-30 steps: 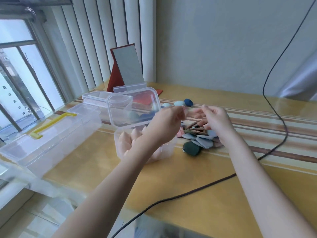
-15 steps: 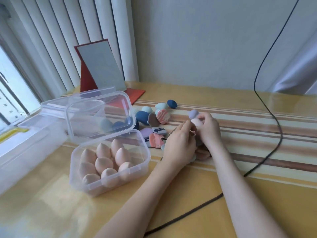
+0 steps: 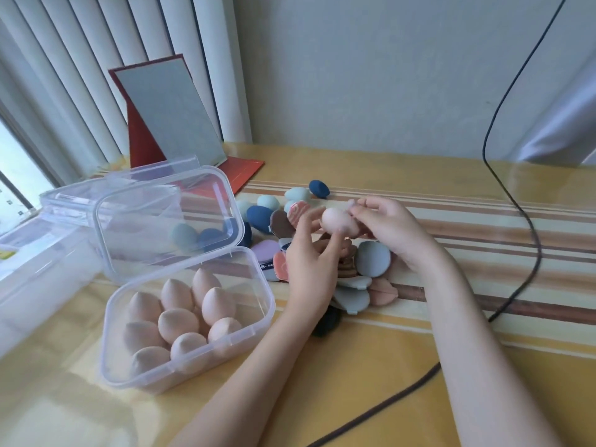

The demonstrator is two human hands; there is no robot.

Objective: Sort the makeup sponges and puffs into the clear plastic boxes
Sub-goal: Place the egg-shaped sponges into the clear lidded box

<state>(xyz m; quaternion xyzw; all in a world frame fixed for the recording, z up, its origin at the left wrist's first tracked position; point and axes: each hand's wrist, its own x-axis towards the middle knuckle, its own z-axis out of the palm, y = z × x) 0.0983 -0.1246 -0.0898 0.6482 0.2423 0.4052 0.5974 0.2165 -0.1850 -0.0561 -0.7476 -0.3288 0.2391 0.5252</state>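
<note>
Behind the clear plastic box (image 3: 190, 321), a red-backed mirror (image 3: 167, 114) stands propped against the blinds, and a black cable (image 3: 529, 240) loops across the striped table (image 3: 483, 221) well to the box's right. Just right of the box lies a heap of flat puffs (image 3: 371, 269) and blue sponges (image 3: 261, 217). The box, lid (image 3: 167, 221) raised, holds beige egg-shaped sponges standing tips up. Above the heap, both hands pinch one pink sponge (image 3: 338, 222): right hand (image 3: 390, 227) grasping its far end, left hand (image 3: 309, 266) fingertips gripping underneath. Its long axis runs roughly level, left to right.
</note>
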